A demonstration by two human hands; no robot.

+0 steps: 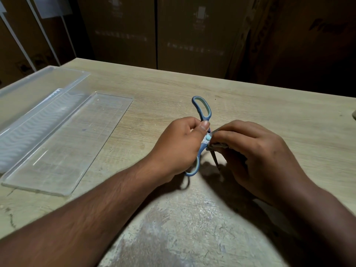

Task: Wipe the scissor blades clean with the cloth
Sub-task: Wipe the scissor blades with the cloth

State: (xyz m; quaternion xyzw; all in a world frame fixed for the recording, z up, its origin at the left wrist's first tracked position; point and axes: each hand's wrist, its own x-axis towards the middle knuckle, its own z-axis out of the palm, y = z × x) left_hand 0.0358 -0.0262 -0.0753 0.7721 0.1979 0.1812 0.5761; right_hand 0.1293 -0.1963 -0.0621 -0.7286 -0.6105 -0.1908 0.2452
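Observation:
My left hand (179,145) grips blue scissors (203,110) by the handles, just above the wooden table (269,105). One handle loop sticks up past my thumb, the other shows below my palm. The scissors are spread apart, and a thin dark blade (215,158) points down toward me. My right hand (256,151) pinches a small grey cloth (216,145) against a blade next to the pale blue pivot. Most of the cloth and one blade are hidden under my fingers.
A clear plastic lid (67,143) lies flat on the table to the left. Beside it, at the far left, sits a clear plastic box (28,105). Dark cardboard boxes (173,31) stand behind the table's far edge.

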